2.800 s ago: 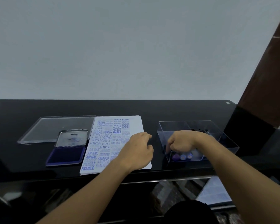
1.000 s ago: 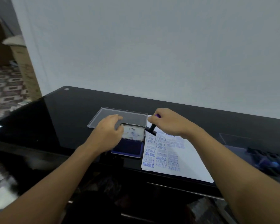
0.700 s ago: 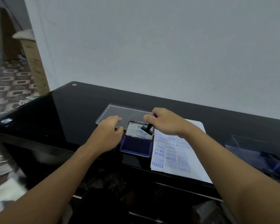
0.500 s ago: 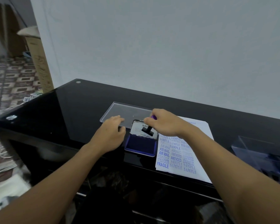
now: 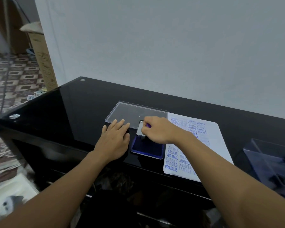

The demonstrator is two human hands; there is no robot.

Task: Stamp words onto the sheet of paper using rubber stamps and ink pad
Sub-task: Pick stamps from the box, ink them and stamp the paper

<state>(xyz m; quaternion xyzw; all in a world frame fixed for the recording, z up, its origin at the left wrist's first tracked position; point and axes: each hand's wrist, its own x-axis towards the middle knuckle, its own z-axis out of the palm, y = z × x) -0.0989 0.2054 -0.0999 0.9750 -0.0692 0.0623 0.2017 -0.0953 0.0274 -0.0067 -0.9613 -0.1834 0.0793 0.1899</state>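
Near table [image 5: 72, 112] edge, left hand [image 5: 115, 140] lies flat, fingers straight, just left of ink pad [image 5: 146, 148]; right hand [image 5: 156, 131] pinches rubber stamp [image 5: 148, 125] by its purple knob, base on the pad; stamp likely light, rigid, best gripped by that handle; paper [image 5: 211, 142] lies right of pad; stamp hung higher half a second ago.

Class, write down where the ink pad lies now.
Head view, centre: the ink pad lies between the left hand and the paper, partly beneath the right hand gripping a stamp.

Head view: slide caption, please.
Right hand holds a rubber stamp on the open ink pad; left hand rests flat beside it.
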